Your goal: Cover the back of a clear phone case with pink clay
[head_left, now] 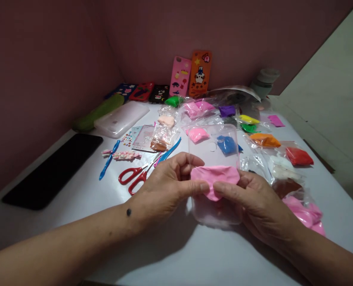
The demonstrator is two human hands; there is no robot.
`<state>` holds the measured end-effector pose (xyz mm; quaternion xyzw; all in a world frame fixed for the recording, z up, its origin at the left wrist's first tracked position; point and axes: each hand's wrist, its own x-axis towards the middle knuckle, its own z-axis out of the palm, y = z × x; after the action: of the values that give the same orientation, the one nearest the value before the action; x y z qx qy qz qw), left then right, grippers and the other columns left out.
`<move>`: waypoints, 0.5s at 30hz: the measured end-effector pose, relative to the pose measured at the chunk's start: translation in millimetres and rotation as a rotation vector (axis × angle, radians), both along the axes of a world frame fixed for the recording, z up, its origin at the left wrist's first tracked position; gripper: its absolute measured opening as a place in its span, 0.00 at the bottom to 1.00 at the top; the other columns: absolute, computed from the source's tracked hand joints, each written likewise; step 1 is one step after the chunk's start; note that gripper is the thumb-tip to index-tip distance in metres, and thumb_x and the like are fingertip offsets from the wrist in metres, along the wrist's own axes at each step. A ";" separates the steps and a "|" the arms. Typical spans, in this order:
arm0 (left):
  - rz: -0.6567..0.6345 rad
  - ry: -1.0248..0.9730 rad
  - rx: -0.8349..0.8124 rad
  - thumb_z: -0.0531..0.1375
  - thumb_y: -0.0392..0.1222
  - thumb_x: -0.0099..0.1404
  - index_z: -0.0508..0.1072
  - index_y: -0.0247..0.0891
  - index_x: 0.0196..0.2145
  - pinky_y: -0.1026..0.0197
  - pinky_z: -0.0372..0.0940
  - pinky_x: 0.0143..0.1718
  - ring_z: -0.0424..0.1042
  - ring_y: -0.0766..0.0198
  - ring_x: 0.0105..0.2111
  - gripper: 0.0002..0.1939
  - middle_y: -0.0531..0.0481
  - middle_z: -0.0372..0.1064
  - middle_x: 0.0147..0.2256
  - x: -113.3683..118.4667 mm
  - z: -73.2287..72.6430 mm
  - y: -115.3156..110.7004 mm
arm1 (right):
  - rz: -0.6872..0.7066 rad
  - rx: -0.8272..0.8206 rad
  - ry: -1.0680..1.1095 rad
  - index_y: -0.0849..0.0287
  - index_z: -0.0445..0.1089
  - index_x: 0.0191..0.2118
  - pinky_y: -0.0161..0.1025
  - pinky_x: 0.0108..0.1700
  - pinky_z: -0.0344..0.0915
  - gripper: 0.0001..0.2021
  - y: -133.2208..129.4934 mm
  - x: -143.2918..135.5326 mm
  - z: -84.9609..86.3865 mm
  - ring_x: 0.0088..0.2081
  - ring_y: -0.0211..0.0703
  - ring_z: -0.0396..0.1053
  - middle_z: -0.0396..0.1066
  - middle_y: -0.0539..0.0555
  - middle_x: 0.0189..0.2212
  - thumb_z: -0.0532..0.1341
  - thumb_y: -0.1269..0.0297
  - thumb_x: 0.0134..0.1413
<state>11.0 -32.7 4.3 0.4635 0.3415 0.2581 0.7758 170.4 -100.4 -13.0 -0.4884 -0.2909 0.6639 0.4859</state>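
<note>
A white, faintly glossy tabletop (pixel 117 246) fills the lower view, its sheen brightest around the red scissors (pixel 130 174) and a shadow spreading below the hands. A dusky pink wall (pixel 152 35) closes it off at 12 o'clock and turns along 10 o'clock; beyond the edge at 2 o'clock lies a pale floor (pixel 328 99).

The clear phone case (pixel 202 212) is held up over the near middle, tilted, with a sheet of pink clay (pixel 218 172) across it. The left hand (pixel 167 182) has its grip on the case at 9 o'clock, the right hand (pixel 258 198) at 3 o'clock; both thumbs press the clay, and the fingers behind are partly hidden.

Reckoned from that case, the scissors and a blue stick (pixel 108 163) lie at 9 o'clock, with a black slab (pixel 53 172) farther out. At 10 o'clock a pale case (pixel 123 119) sits beside a long green object (pixel 101 113), hard to identify. Between 11 and 12, a pink case (pixel 181 75) and an orange case (pixel 200 73) lean upright on the wall. A jar (pixel 263 84) stands at 1 o'clock. Orange clay (pixel 265 140) lies bagged at 2, red clay (pixel 299 156) near 3 and a pink bag (pixel 306 212) at 4.
</note>
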 end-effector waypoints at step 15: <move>-0.014 -0.005 -0.073 0.68 0.35 0.51 0.68 0.37 0.37 0.64 0.59 0.33 0.67 0.67 0.29 0.16 0.54 0.68 0.29 0.3 -3.9 -0.6 | 0.043 0.021 -0.177 0.58 0.73 0.36 0.37 0.36 0.62 0.14 0.1 -3.2 1.3 0.33 0.42 0.68 0.72 0.51 0.30 0.69 0.56 0.47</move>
<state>11.3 -33.3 0.4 0.4369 0.3456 0.2411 0.7948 167.2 -100.3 -11.7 -0.5338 -0.3500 0.6252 0.4491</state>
